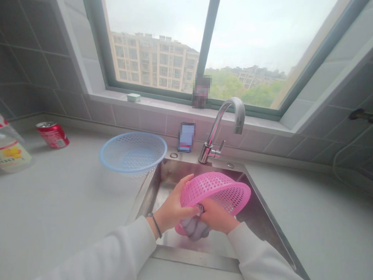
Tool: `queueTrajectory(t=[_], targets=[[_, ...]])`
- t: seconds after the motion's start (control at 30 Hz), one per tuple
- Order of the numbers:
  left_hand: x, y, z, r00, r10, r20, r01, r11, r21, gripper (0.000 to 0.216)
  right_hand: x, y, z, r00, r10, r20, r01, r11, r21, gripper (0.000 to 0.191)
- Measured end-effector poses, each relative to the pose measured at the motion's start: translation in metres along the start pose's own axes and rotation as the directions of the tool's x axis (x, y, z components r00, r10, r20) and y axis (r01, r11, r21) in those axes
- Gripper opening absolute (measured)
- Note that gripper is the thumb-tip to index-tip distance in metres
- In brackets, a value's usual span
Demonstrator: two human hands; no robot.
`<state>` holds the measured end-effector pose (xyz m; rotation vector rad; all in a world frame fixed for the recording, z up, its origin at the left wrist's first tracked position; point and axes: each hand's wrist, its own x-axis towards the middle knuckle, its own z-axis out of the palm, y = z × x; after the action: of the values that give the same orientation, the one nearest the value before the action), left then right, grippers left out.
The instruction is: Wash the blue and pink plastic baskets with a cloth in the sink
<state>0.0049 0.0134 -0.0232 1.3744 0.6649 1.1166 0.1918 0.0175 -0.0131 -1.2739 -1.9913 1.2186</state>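
Note:
A pink perforated plastic basket (219, 191) is tilted on its side over the steel sink (148, 191). My left hand (172, 207) grips its near rim, fingers curled round the edge. My right hand (216, 216) is closed on a grey cloth (195, 228) and presses it against the basket's underside. Both sleeves are white, and a thin band sits on my left wrist.
A blue perforated basket (133, 151) stands on the grey counter (49, 200) left of the sink. A chrome tap (223, 125) rises behind the sink beside a small device (186, 136). A red can (53, 135) lies at the back left, and a plastic bag (5, 148) sits at the left edge.

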Motion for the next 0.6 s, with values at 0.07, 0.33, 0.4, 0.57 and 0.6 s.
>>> queueTrajectory(t=[0.07,0.33,0.4,0.57,0.6], targets=[[0.001,0.000,0.000,1.000,0.007,-0.026,-0.006,0.999,0.033,0.102,0.000,0.003,-0.001,0.999,-0.023,0.024,0.024,0.997,-0.070,0.031],[0.005,-0.009,-0.002,0.999,0.035,-0.025,-0.034,0.998,0.059,0.099,0.006,0.005,-0.011,0.954,0.134,-0.267,0.120,0.645,0.755,0.041],[0.006,-0.008,-0.002,0.999,0.036,-0.028,-0.036,0.999,0.020,0.097,0.008,0.009,-0.016,0.924,0.192,-0.331,0.175,0.558,0.811,0.037],[0.005,-0.002,0.002,0.999,0.037,0.031,-0.036,0.999,-0.034,0.098,0.009,0.012,-0.017,0.908,0.207,-0.364,0.197,0.557,0.807,0.036],[0.004,-0.001,0.002,0.998,0.036,0.046,-0.035,0.999,-0.020,0.099,0.007,0.010,-0.013,0.929,0.174,-0.328,0.168,0.590,0.790,0.038]])
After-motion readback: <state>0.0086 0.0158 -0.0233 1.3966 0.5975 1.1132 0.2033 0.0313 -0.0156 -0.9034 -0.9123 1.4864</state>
